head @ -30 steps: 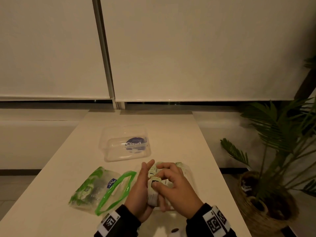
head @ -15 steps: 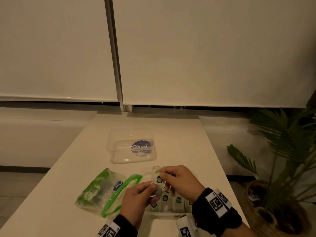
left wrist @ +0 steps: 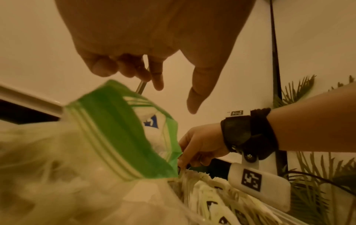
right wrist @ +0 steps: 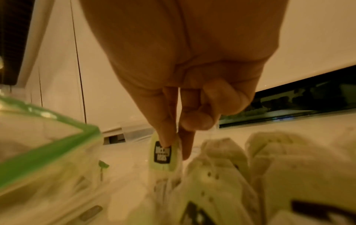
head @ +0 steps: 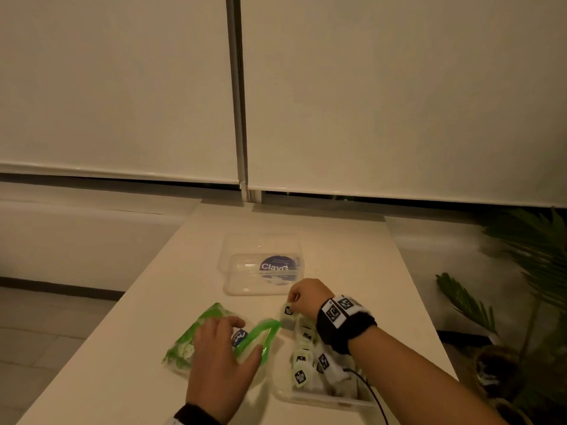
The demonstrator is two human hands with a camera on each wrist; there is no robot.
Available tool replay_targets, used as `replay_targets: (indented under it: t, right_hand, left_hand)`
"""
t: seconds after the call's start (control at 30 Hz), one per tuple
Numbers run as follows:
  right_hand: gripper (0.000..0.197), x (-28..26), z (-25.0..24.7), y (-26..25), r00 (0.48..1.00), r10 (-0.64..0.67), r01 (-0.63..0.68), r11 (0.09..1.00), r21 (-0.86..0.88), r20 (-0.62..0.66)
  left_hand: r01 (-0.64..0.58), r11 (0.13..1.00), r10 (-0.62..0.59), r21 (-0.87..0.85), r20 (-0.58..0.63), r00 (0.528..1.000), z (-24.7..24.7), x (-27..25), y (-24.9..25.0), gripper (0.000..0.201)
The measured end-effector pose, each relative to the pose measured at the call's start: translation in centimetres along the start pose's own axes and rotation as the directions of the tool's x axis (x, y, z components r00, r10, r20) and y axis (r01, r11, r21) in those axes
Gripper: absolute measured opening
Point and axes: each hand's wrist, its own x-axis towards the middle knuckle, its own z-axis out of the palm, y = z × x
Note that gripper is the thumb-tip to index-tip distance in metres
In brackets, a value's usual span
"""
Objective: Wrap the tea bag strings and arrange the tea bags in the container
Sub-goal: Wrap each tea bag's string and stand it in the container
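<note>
My right hand (head: 296, 299) pinches a pale green tea bag (head: 288, 311) by its top and holds it upright at the far end of the clear container (head: 322, 401). In the right wrist view, thumb and forefinger (right wrist: 167, 137) press on its black-labelled tag (right wrist: 162, 155). Several wrapped tea bags (head: 302, 375) stand in rows inside the container. My left hand (head: 224, 348) hovers with relaxed fingers spread over the green zip bag (head: 190, 338); the left wrist view shows the left hand (left wrist: 173, 91) above the bag's open mouth (left wrist: 123, 137), holding nothing.
The container's clear lid (head: 264, 265) with a blue round label lies further back on the white table (head: 352, 256). A potted palm (head: 527, 271) stands off the table's right edge. A black cable (head: 372, 394) runs from my right wrist over the container.
My left hand let go of the tea bag and moved left over the green zip bag. The right hand carried the tea bag to the container's far end.
</note>
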Motion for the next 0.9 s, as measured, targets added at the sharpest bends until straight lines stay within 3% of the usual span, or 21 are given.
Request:
replay_targets:
  t: [0.13,0.2,0.27,0.33,0.43,0.63,0.73,0.9]
  right_hand:
    - [0.018,2.1,2.4,0.9,0.997,0.057,-0.052,0.993,-0.106,0.050]
    - [0.029,5.7,4.5,3.5,0.993,0.109,-0.098,0.977,-0.190,0.048]
    - [0.030,6.0,4.6,3.6,0.991,0.119,-0.099,0.960,-0.264,0.061]
    - [0.024,3.7,3.0,1.3,0.994,0.108,-0.102,0.958,-0.267,0.009]
    - [0.027,3.8,2.6,1.8,0.995,0.067,-0.084,0.959,-0.272,-0.071]
    - [0.021,3.8,2.0,2.6,1.000,-0.008,0.008,0.985,-0.174,-0.002]
    - [0.013,3.9,2.1,2.2,1.000,-0.022,0.026,0.982,-0.189,0.022]
    - [0.014,4.3,2.5,2.2,0.998,-0.005,-0.007,0.975,-0.221,-0.056]
  left_hand:
    - [0.055,0.989,-0.066,0.139,0.072,0.995,0.4,0.0,-2.1,0.059]
    - [0.046,0.983,-0.065,0.180,0.102,0.993,0.8,-0.2,-2.9,0.063]
    - [0.064,0.981,-0.081,0.182,0.091,0.993,1.1,-0.4,-3.2,0.059]
    - [0.081,0.983,-0.094,0.165,0.073,0.993,1.4,-0.4,-3.4,0.055]
    - [0.147,0.983,-0.159,0.112,0.100,0.982,1.4,-0.2,-3.2,0.048]
    - [0.207,0.978,-0.210,0.031,0.156,0.965,0.7,0.7,-2.1,0.026]
    - [0.206,0.979,-0.205,0.009,0.149,0.967,0.6,0.9,-1.8,0.025]
    - [0.285,0.958,-0.273,-0.044,0.174,0.946,0.3,1.0,-1.1,0.021]
